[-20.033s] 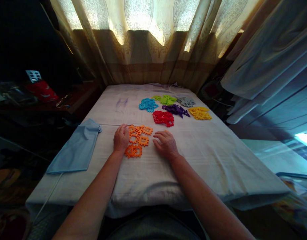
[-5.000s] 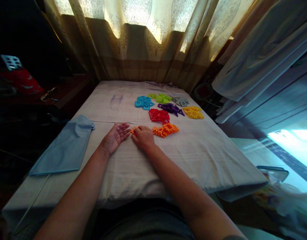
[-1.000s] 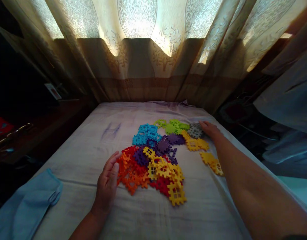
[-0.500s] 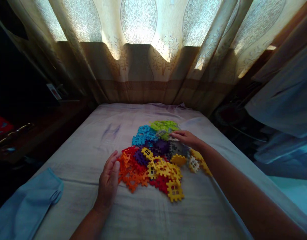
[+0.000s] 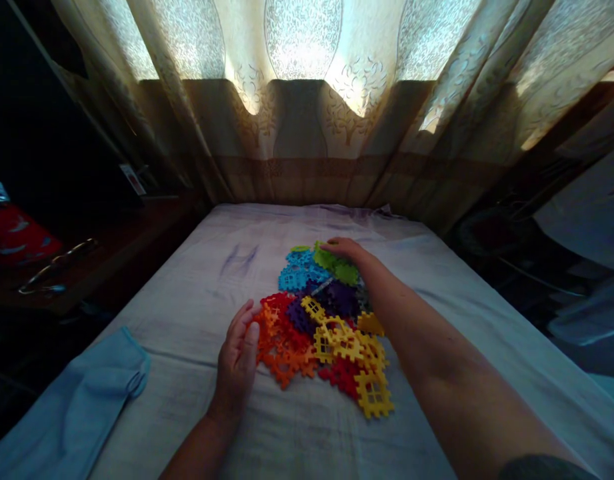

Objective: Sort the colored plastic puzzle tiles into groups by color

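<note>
Interlocking plastic building pieces with toothed edges lie in a colour-grouped heap in the middle of the bed. My left hand (image 5: 239,357) rests at the heap's left side, fingers stretched out and apart, beside the orange pieces (image 5: 287,357). At the far side, my right hand (image 5: 345,248) lies with its fingers extended over the lime green pieces (image 5: 344,270), touching them; its fingertips are partly hidden. Blue pieces (image 5: 301,270) sit left of the green ones. Purple pieces (image 5: 341,299), red pieces (image 5: 344,375) and yellow pieces (image 5: 374,393) lie nearer. My right forearm covers the heap's right side.
A white sheet (image 5: 267,440) covers the bed. A light blue cloth (image 5: 91,393) lies at the left edge. Beyond the bed hangs a patterned curtain (image 5: 307,133). On the left stands a dark wooden surface (image 5: 151,223) with a red item (image 5: 19,233).
My right hand has moved from the grey pieces to the far side of the lime green ones, which have shifted nearer and leftward. The camera has turned slightly left. My left hand stays beside the orange pieces.
</note>
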Motion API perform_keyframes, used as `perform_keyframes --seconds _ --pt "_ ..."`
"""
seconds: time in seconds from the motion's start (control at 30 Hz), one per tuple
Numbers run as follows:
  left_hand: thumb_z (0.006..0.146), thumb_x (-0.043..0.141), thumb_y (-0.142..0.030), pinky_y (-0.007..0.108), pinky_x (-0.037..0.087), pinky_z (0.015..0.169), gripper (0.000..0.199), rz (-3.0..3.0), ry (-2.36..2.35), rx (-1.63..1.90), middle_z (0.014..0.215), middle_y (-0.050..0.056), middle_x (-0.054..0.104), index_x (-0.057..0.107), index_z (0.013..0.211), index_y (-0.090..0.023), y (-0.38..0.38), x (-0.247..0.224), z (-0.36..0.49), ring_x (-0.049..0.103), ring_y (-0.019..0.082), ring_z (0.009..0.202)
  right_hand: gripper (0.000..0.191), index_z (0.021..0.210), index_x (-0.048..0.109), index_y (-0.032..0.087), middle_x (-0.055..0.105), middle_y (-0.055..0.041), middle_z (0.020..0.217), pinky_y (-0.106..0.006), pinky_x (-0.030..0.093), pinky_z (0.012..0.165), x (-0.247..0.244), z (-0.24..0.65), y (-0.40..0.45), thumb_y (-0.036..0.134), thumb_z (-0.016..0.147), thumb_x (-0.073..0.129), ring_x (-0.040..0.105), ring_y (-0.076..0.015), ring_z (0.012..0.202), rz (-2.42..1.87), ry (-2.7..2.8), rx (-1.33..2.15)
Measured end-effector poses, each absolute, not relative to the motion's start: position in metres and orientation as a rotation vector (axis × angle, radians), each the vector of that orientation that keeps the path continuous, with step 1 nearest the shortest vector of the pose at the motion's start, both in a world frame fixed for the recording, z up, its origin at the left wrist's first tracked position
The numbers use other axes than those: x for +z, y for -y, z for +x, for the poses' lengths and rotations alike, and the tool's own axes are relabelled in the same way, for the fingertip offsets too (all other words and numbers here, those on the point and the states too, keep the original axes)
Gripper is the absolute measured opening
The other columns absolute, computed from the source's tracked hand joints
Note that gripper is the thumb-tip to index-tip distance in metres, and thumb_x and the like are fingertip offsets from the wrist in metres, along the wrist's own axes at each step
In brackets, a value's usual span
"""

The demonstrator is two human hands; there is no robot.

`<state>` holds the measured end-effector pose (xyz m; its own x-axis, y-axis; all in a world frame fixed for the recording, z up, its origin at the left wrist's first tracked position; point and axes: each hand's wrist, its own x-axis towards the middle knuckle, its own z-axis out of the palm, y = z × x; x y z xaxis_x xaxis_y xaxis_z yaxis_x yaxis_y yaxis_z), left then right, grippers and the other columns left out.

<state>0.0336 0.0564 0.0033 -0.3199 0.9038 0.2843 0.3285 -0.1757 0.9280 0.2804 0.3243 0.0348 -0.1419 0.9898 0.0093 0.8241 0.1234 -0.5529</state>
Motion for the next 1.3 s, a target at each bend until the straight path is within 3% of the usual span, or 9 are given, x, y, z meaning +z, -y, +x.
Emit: perform_keyframes --seconds 0.1,0.23,0.4,0.57,0.67,0.8,0.9,1.13,1.3 --pt "0.094 0.045 -0.051 0.044 0.033 0.118 0.042 1.412 -1.623 1.532 0.145 0.009 0.052 0.065 0.119 -0.023 -0.058 0.002 0.034 0.045 0.024 0.138 0.042 0.107 0.075 0.022 0.072 -0.0093 0.117 -0.037 0.048 0.096 0.048 0.257 -0.298 0.051 0.077 0.069 0.066 -0.0294 0.110 -1.728 2.202 0.689" --pt "0.093 0.047 -0.049 0.043 0.031 0.119 0.045 1.477 -1.656 1.547 0.148 0.011 0.047 0.061 0.126 -0.022 -0.060 0.000 0.036 0.042 0.025 0.140 0.046 0.113 0.073 0.030 0.073 -0.0024 0.113 -0.036 0.050 0.093 0.060 0.224 -0.242 0.054 0.073 0.072 0.067 -0.0281 0.104 -1.541 2.318 0.682" --pt "0.093 0.046 -0.051 0.044 0.025 0.121 0.052 1.511 -1.766 1.592 0.153 0.014 0.038 0.054 0.132 -0.019 -0.062 -0.001 0.036 0.034 0.026 0.144 0.050 0.122 0.068 0.032 0.068 -0.0055 0.124 -0.040 0.049 0.095 0.079 0.179 -0.159 0.054 0.077 0.068 0.064 -0.0291 0.110 -1.327 2.555 0.604" --pt "0.092 0.045 -0.054 0.044 0.025 0.120 0.056 1.501 -1.801 1.622 0.153 0.020 0.034 0.054 0.131 -0.015 -0.065 -0.002 0.032 0.032 0.027 0.145 0.043 0.124 0.067 0.029 0.070 -0.0037 0.120 -0.038 0.050 0.095 0.098 0.198 -0.120 0.046 0.084 0.062 0.066 -0.0241 0.106 -1.161 2.440 0.680" --pt "0.092 0.047 -0.053 0.043 0.025 0.120 0.051 1.520 -1.765 1.662 0.151 0.017 0.039 0.056 0.129 -0.018 -0.068 -0.004 0.031 0.035 0.026 0.143 0.039 0.120 0.069 0.028 0.069 -0.0041 0.123 -0.039 0.049 0.098 0.088 0.269 -0.121 0.043 0.087 0.057 0.064 -0.0242 0.111 -1.433 2.161 0.523" --pt "0.092 0.047 -0.053 0.043 0.027 0.120 0.050 1.567 -1.713 1.641 0.143 0.016 0.047 0.058 0.127 -0.018 -0.071 -0.007 0.032 0.041 0.026 0.139 0.044 0.121 0.068 0.022 0.065 -0.0119 0.129 -0.048 0.045 0.104 0.047 0.384 -0.109 0.043 0.087 0.051 0.058 -0.0308 0.122 -2.131 1.550 0.181" --pt "0.091 0.048 -0.053 0.042 0.029 0.119 0.049 1.580 -1.689 1.630 0.142 0.015 0.047 0.059 0.126 -0.019 -0.073 -0.008 0.034 0.042 0.026 0.138 0.051 0.124 0.066 0.016 0.063 -0.0181 0.130 -0.049 0.045 0.104 0.017 0.421 -0.088 0.046 0.087 0.047 0.057 -0.0334 0.123 -2.358 1.368 0.252" --pt "0.090 0.049 -0.053 0.045 0.025 0.121 0.053 1.616 -1.699 1.558 0.149 0.019 0.038 0.057 0.128 -0.016 -0.071 -0.005 0.036 0.036 0.029 0.143 0.048 0.124 0.063 0.020 0.064 -0.0122 0.129 -0.047 0.038 0.111 -0.003 0.312 -0.087 0.046 0.085 0.051 0.054 -0.0286 0.126 -1.774 1.601 0.278" --pt "0.090 0.050 -0.053 0.046 0.021 0.122 0.054 1.635 -1.650 1.562 0.152 0.018 0.033 0.055 0.129 -0.016 -0.067 0.000 0.039 0.032 0.028 0.145 0.047 0.128 0.060 0.019 0.056 -0.0147 0.138 -0.047 0.036 0.112 0.015 0.216 -0.103 0.044 0.088 0.054 0.050 -0.0280 0.131 -1.792 1.608 0.453"
